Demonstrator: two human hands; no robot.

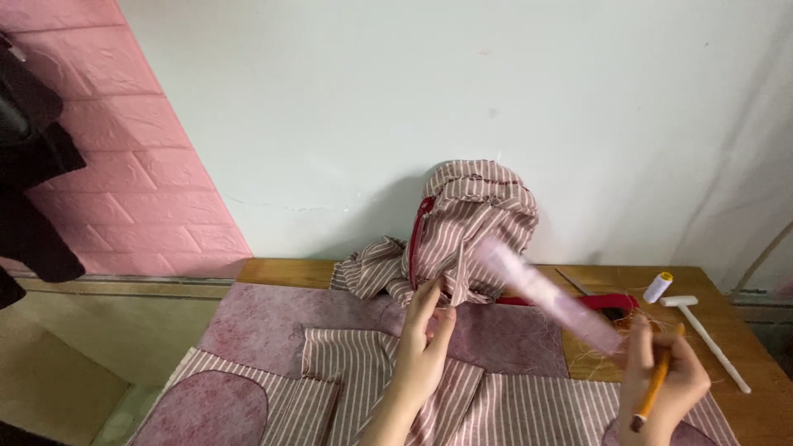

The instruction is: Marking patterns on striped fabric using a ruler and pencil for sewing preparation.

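The left hand (423,334) is raised over the middle of the counter (747,347), and its fingers (431,299) are pinched closed on a fold of the striped fabric (462,239). This fabric is a bunched piece that rises up against the white wall (413,107), so it lies above and a little behind the pinching fingers. The right hand (665,384) is lower and to the right. It is wrapped closed around an orange pencil (658,381), and it holds also a pale pink ruler (549,295). The ruler is blurred – its long axis goes slanted, from the right hand up and to the left, and its far end comes just beside the pinched fold. So the left hand is the nearer one to the fabric.

Under both hands lie flat striped panels (529,409) and pink felt pieces (273,318). To the right stand a white thread spool (658,287) and a small white mallet (704,332), well apart from the fold. Red-handled scissors (607,302) lie behind the ruler – partly hidden by it.
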